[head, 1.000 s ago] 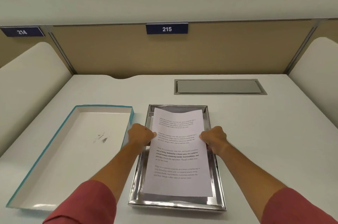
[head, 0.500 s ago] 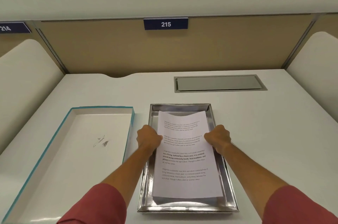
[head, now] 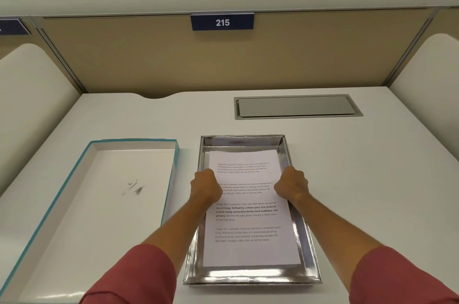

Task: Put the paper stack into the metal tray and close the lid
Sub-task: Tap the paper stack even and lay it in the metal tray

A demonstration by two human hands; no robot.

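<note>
A shiny metal tray (head: 250, 276) lies on the white desk in front of me. A white paper stack (head: 248, 249) with printed text rests inside it, its far edge slightly raised. My left hand (head: 205, 188) grips the stack's left edge and my right hand (head: 290, 185) grips its right edge, both with curled fingers. The lid (head: 94, 204), white inside with a teal rim, lies upside down to the left of the tray.
A grey cable hatch (head: 296, 106) is set into the desk behind the tray. White dividers stand at the left (head: 32, 110) and right (head: 427, 75) sides. A tan back panel carries a blue sign reading 215 (head: 222, 22).
The paper stack has come down further into the tray and now lies nearly flat. Both hands moved slightly forward with it. The head view shifted a little.
</note>
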